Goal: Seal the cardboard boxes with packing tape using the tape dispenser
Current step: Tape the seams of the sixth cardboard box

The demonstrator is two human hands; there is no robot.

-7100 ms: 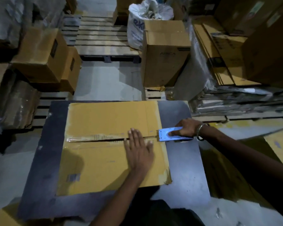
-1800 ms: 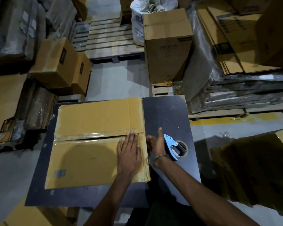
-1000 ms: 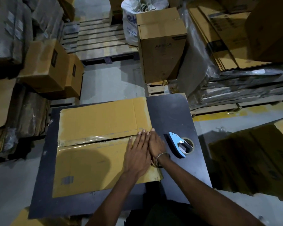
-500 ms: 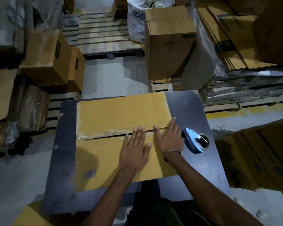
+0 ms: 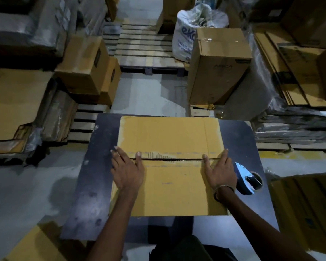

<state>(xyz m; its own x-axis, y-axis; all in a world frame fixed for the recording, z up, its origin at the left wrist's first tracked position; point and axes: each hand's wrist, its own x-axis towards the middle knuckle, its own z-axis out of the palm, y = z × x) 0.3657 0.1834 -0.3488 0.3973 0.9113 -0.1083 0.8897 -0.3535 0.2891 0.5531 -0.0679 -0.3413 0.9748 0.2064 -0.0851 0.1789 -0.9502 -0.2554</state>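
A flat cardboard box (image 5: 169, 136) lies on a dark table (image 5: 241, 136), its two flaps meeting at a taped seam across the middle. My left hand (image 5: 127, 169) lies flat on the box's left end at the seam, fingers straight. My right hand (image 5: 219, 171) lies flat on the right end at the seam, with a bangle on the wrist. The blue tape dispenser (image 5: 245, 178) rests on the table just right of my right hand, held by neither hand.
A tall sealed box (image 5: 218, 66) stands on a pallet beyond the table, with a white sack (image 5: 186, 34) behind it. Stacked boxes (image 5: 87, 68) sit far left, flattened cartons (image 5: 294, 68) far right. More cardboard lies at the lower right (image 5: 309, 210) and lower left (image 5: 38, 245).
My left hand has slid from the middle of the seam to the box's left end. My right hand has shifted to the right end. The dispenser has stayed on the table.
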